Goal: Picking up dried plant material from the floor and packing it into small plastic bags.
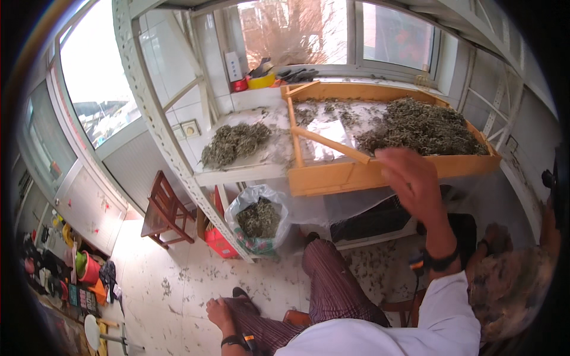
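Note:
My right hand (pixel 409 182) is raised before the front wall of a shallow wooden tray (pixel 338 179). Its fingers are blurred and stretched towards the left, and I see nothing held in them. Behind it, a large heap of dried grey-green plant material (pixel 423 124) fills the tray's right side. A wooden strip (pixel 331 144) slants across the left part, ending near my fingertips. Beside it lies a shiny white plastic sheet or bag (pixel 328 135). My left hand (pixel 219 313) rests on my left knee, loosely curled; its palm side is hidden.
A smaller plant heap (pixel 236 142) lies on the white shelf (pixel 240 175) left of the tray. Below stands an open plastic-lined sack (pixel 260 218) of similar material. A metal upright (pixel 164 120) rises at the left. A wooden chair (pixel 167 213) and another person (pixel 507 285) are nearby.

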A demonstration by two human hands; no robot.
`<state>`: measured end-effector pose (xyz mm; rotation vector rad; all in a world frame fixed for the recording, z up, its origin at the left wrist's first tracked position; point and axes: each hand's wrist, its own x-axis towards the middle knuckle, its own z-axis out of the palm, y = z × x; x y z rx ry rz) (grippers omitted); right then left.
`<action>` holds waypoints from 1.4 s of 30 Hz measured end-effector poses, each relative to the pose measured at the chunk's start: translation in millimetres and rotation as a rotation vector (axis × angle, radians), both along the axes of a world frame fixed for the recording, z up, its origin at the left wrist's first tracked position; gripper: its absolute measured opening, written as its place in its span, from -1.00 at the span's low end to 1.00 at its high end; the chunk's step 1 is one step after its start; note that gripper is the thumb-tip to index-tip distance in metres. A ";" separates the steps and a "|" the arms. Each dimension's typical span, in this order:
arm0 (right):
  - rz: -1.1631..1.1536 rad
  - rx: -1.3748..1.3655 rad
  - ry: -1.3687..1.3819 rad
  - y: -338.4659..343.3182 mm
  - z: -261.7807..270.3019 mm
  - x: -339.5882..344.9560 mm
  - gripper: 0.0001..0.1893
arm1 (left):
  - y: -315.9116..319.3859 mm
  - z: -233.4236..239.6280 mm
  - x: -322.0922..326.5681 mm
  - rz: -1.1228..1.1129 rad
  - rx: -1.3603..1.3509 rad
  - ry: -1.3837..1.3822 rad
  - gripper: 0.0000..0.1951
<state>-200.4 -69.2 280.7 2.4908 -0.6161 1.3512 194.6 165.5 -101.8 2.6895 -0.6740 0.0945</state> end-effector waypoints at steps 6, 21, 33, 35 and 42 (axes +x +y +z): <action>-0.011 0.421 0.163 -87.3 32.3 8.0 -0.75 | 1.4 -2.8 4.0 0.044 0.033 -0.001 -0.69; -0.195 0.923 0.733 -171.4 -16.6 64.9 -0.81 | 3.5 6.3 5.1 0.065 0.023 -0.023 -0.75; -0.135 0.472 -0.200 -209.1 -17.1 50.8 -0.85 | 0.5 4.9 11.2 0.068 -0.036 0.003 -0.72; -0.079 0.495 -0.335 -222.6 -16.4 42.6 -0.87 | 5.0 -13.2 21.4 0.024 -0.020 -0.034 -0.72; 0.351 0.538 -0.820 -221.1 -6.2 33.8 -0.91 | -1.4 0.3 13.8 0.056 -0.007 -0.019 -0.72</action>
